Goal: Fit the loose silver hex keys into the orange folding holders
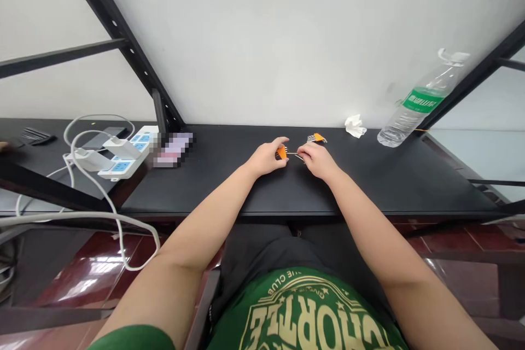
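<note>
My left hand point(269, 158) grips an orange hex key holder point(281, 152) between thumb and fingers over the black table. A thin metal hex key point(292, 153) spans the gap from the holder to my right hand point(315, 157), whose fingers are pinched on its other end. Whether its tip sits inside the holder is too small to tell. Another metal key point(300, 158) shows just under my right fingertips. Behind my right hand lies a second orange holder with several hex keys point(316, 138).
A crumpled tissue point(355, 126) and a clear water bottle point(418, 104) with a green label stand at the back right. To the left are a blurred-out pinkish item point(174, 149), a white power strip point(131, 156) with plugs, and loose white cables point(117, 213). Black metal frame posts point(123, 38) rise at both sides.
</note>
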Demonstrator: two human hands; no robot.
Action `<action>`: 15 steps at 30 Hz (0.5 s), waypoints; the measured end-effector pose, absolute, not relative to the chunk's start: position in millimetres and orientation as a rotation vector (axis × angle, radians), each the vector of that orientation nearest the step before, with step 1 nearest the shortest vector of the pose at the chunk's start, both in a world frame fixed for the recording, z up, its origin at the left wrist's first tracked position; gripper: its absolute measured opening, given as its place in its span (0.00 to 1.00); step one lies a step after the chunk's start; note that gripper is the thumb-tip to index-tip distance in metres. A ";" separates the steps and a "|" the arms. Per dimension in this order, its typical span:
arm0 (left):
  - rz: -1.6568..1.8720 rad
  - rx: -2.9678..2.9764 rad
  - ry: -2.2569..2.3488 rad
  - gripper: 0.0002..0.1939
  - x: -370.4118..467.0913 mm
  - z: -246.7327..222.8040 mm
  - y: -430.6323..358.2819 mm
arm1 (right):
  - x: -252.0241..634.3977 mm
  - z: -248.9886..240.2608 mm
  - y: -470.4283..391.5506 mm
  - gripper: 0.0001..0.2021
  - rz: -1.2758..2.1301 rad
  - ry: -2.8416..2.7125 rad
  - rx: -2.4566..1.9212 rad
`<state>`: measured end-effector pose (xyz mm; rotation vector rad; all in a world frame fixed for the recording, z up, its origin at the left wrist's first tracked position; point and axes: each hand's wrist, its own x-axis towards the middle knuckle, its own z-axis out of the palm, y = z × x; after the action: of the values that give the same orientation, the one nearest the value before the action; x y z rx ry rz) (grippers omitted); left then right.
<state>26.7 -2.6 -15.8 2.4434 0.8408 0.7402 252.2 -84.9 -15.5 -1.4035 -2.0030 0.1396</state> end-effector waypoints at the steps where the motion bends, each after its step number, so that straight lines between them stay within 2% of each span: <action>1: 0.750 2.442 0.852 0.33 26.1 -15.5 -2.5 | 252.4 -15.3 -85.4 0.12 0.136 -2.000 -1.408; 15: 0.754 2.423 0.805 0.32 26.2 -13.8 -5.2 | 255.8 -14.1 -87.3 0.13 0.146 -1.996 -1.341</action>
<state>26.2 -5.2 -13.8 2.4226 0.8050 0.7536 255.8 -87.3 -14.1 -1.3408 -1.9959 0.1464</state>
